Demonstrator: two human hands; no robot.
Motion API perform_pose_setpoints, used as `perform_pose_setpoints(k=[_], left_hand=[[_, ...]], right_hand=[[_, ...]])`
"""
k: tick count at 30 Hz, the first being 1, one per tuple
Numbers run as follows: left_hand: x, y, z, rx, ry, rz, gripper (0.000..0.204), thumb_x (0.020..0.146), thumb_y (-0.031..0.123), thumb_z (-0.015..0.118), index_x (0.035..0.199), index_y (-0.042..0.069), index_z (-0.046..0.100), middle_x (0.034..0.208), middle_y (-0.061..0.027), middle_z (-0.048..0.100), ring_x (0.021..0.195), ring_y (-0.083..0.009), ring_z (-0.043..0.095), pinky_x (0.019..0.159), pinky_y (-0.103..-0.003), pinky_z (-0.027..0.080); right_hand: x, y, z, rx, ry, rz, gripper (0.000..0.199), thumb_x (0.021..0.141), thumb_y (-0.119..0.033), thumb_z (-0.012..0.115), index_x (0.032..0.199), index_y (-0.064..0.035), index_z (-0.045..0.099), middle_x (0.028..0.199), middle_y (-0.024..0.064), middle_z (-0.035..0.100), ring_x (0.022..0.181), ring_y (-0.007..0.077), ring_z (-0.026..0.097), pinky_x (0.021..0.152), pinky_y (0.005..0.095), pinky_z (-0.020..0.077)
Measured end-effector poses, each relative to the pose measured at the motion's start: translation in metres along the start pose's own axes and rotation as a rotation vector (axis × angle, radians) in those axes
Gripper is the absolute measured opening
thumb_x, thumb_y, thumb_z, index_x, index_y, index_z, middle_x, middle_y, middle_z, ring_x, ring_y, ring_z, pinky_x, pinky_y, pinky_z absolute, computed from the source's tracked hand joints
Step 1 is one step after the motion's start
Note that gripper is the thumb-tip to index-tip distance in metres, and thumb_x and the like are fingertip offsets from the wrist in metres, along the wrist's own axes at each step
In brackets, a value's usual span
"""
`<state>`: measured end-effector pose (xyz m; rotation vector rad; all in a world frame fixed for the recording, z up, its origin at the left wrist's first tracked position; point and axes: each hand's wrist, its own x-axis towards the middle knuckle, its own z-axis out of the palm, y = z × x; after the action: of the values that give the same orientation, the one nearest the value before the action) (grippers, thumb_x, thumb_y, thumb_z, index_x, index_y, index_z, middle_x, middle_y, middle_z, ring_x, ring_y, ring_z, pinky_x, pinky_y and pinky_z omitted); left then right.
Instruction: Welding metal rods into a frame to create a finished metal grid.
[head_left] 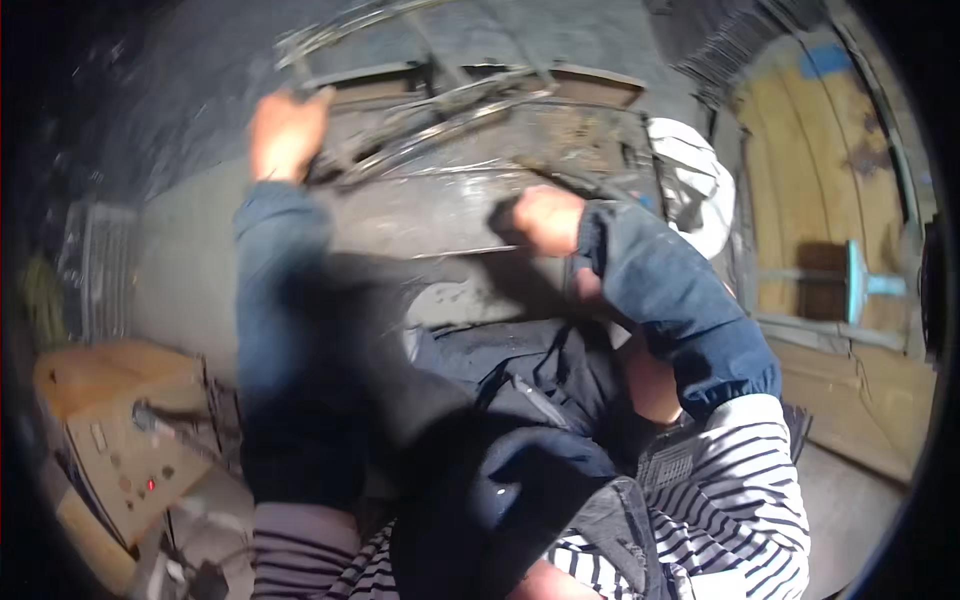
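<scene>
Left hand at the end of a metal frame (450, 115), clutter on both sides

From my end of the feed, I have the left hand (288, 138) curled around the left end of the frame, though blur softens its fingers. The frame slants across the far part of the metal desk (395, 215), and its upper bars reach past the desk's far edge. The right hand (548, 220) is bent inward over the right part of the desk, below the frame and apart from it; I cannot tell whether its fingers pinch anything, since the patch beside them is dark.

Just beyond the right hand I see a dark rod (575, 180) lying at an angle, crowding that side. Next to it, at the desk's right edge, sits a white rounded object (715, 205) whose kind I cannot make out. Further right stands a yellow panel (790, 130) with a light blue T-shaped piece (860, 282) near its lower end, and a cardboard sheet (840, 400) below. Dark ridged pieces (735, 45) are stacked at the upper right.

On my left, a grey grille (108, 270) stands well apart from the frame; nearer is a tan control box (120, 440) with a lit red lamp (151, 485). The left sleeve (290, 330) blocks my view of the near left area, and dark cloth (520, 370) fills the lap.
</scene>
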<state>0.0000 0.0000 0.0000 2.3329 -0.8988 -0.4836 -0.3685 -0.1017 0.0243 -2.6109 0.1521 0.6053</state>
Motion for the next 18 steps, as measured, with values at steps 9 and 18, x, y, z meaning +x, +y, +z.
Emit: perform_pose_setpoints(k=[9,18], left_hand=[[0.055,-0.043,-0.064,-0.176,0.022,0.168,0.043,0.095,0.026,0.066,0.118,-0.011,0.067,0.115,-0.0217,0.072,0.103,-0.0232,0.064,0.093,-0.035,0.046],[0.082,-0.052,-0.082,-0.306,-0.046,-0.004,0.038,0.098,0.022,0.066,0.120,-0.010,0.066,0.113,-0.0106,0.069,0.099,-0.0180,0.061,0.092,-0.032,0.047]], right_hand=[[-0.088,-0.054,-0.010,0.073,0.714,0.189,0.039,0.068,0.001,0.064,0.107,-0.0011,0.067,0.084,0.0158,0.062,0.074,0.0378,0.063,0.068,0.0443,0.0531],[-0.201,0.194,0.159,0.195,0.737,0.908,0.045,0.072,0.001,0.068,0.116,-0.0011,0.068,0.102,0.0243,0.070,0.097,0.0404,0.068,0.086,0.0438,0.0551]])
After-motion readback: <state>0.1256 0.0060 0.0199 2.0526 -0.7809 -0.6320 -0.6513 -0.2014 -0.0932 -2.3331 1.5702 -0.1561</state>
